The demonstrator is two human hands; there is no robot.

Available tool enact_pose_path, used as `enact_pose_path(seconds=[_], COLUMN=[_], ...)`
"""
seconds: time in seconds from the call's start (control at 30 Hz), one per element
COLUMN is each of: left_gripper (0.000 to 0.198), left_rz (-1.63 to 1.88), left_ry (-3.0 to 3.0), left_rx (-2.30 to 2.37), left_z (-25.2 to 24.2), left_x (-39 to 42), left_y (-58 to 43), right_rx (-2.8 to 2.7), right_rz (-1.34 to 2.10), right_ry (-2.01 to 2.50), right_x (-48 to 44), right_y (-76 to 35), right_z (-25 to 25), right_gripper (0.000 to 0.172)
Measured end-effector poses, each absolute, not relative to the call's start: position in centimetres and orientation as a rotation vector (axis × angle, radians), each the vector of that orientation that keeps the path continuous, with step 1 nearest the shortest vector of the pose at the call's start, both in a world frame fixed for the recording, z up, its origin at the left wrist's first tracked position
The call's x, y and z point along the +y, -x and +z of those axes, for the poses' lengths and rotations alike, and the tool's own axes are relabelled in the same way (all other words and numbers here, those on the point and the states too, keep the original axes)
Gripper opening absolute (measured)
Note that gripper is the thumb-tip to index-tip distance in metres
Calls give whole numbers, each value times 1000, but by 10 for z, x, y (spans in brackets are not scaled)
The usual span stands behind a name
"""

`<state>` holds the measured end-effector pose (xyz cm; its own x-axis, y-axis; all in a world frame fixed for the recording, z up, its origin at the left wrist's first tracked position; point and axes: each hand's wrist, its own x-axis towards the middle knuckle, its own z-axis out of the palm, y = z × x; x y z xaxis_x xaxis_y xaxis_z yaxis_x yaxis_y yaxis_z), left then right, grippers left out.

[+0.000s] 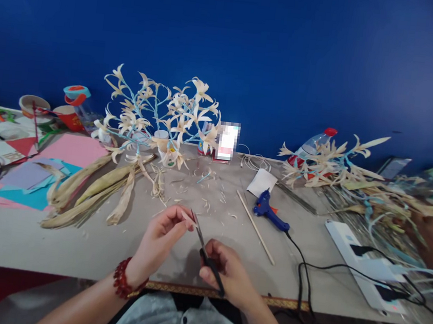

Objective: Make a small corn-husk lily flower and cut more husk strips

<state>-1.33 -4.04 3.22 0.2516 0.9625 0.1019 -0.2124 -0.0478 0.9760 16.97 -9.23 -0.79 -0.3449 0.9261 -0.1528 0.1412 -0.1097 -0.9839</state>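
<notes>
My left hand, with a red bead bracelet at its wrist, pinches a small pale piece of husk between thumb and fingers. Black-handled scissors are held in my right hand. Their blades point up and to the left, with the tips beside the pale piece. Whether the blades touch it cannot be made out. Small pale scraps lie on the table beyond my hands.
Dried husks and coloured paper lie left. Husk flowers stand behind. To the right are a wooden stick, a blue glue gun, a power strip with cables, and another person's hand.
</notes>
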Motion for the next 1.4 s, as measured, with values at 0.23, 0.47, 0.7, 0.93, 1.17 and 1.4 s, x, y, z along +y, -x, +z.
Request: enact_pose_path(seconds=[0.23, 0.47, 0.7, 0.93, 1.17, 1.4], left_gripper=[12, 13, 13, 14, 15, 16], left_rz=[1144, 1125, 1090, 1020, 952, 776], left_ry=[-1202, -1228, -1261, -1287, -1354, -1416], left_rx=[796, 804, 802, 818, 837, 818], left_z=[32, 32, 34, 38, 44, 47], left_x=[-44, -42, -40, -36, -32, -27], left_y=[12, 12, 15, 19, 24, 29], right_rx=[-1463, -1404, -1400, -1416, -1350, -1516], right_rz=[1539, 1563, 1544, 1528, 1577, 1585], right_ry=[1218, 1249, 1278, 1308, 1335, 1229], right_x=[-90, -91, -90, -88, -86, -82], right_y=[-166, -166, -167, -168, -171, -180], right_z=[-6, -6, -5, -5, -4, -3], right_gripper=[55, 55, 53, 55, 56, 54])
